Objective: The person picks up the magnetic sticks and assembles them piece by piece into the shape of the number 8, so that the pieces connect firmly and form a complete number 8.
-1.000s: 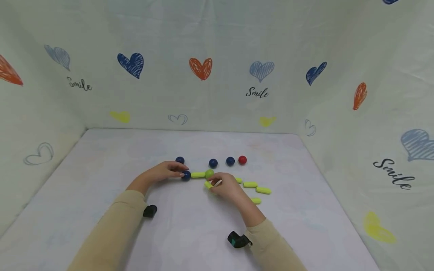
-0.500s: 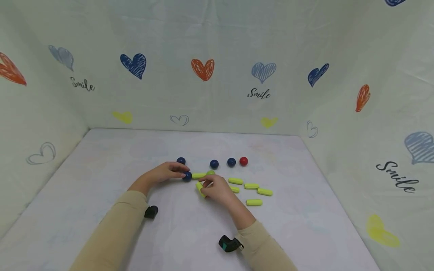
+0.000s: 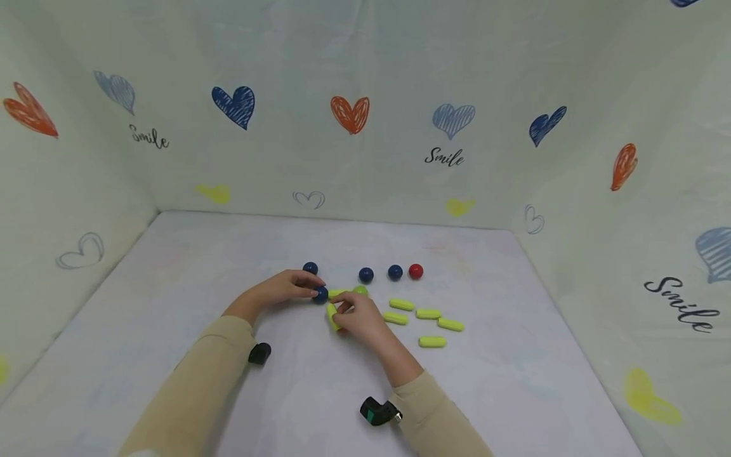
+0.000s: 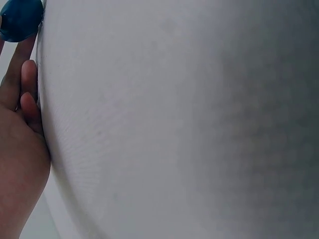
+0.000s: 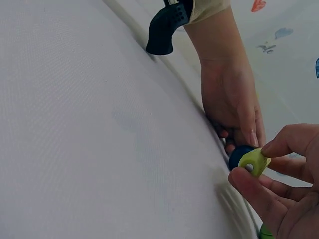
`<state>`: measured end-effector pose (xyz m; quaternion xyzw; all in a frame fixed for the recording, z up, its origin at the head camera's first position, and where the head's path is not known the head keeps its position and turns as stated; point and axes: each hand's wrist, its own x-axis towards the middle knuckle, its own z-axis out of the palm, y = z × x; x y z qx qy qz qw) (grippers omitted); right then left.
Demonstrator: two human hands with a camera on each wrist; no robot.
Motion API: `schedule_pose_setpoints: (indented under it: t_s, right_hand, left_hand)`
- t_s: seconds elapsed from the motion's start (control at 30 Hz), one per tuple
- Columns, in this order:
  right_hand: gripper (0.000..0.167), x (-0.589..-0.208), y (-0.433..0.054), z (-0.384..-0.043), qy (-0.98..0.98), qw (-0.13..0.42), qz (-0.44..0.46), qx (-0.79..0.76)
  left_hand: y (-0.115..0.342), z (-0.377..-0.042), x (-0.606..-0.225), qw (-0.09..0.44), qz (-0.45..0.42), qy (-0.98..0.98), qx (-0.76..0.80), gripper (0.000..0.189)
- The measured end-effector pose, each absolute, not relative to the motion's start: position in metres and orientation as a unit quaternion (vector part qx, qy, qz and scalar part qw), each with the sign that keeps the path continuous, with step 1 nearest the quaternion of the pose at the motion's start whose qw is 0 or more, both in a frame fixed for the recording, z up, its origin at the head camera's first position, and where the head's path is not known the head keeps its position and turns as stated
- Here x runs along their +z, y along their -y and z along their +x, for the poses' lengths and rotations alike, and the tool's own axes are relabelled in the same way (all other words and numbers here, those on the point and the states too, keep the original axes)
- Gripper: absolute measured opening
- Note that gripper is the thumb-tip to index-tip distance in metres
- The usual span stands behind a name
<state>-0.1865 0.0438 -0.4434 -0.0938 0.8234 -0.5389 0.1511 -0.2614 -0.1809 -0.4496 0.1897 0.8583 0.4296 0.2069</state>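
In the head view, my left hand (image 3: 273,291) holds a dark blue ball (image 3: 321,294) between thumb and fingers; the ball (image 4: 21,20) also shows in the left wrist view. A yellow-green rod (image 3: 339,293) runs from this ball towards a lime green ball (image 3: 360,291), partly hidden by my right hand (image 3: 361,318). That hand pinches a second yellow-green rod (image 3: 332,316), its far end close to the blue ball. The right wrist view shows a silvery spot on the near end of the pinched rod (image 5: 255,160); whether it touches the ball, I cannot tell.
Beyond the hands lie a blue ball (image 3: 310,268), two more blue balls and a red ball (image 3: 415,271) in a loose row. Several yellow-green rods (image 3: 428,313) are scattered right of my right hand. A patterned cloth wall (image 3: 377,171) rises behind the white table (image 3: 297,393).
My right hand has moved left, carrying the pinched rod up beside the blue ball and turning it more upright in view. The left hand has stayed on the ball. The head view has shifted slightly.
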Motion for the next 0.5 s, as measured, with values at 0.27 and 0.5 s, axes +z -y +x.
schedule_pose_setpoints:
  t_s: [0.27,0.5]
  right_hand:
    - [0.028,-0.448,-0.032,-0.185,-0.817,0.144,-0.070,-0.555]
    - [0.026,-0.450,-0.023,-0.183,-0.810,0.134,-0.055,-0.569]
  left_hand:
    - [0.181,-0.263,-0.451,0.209,0.204,-0.850,0.438,0.032]
    - [0.181,-0.262,-0.451,0.209,0.202,-0.850,0.439,0.031]
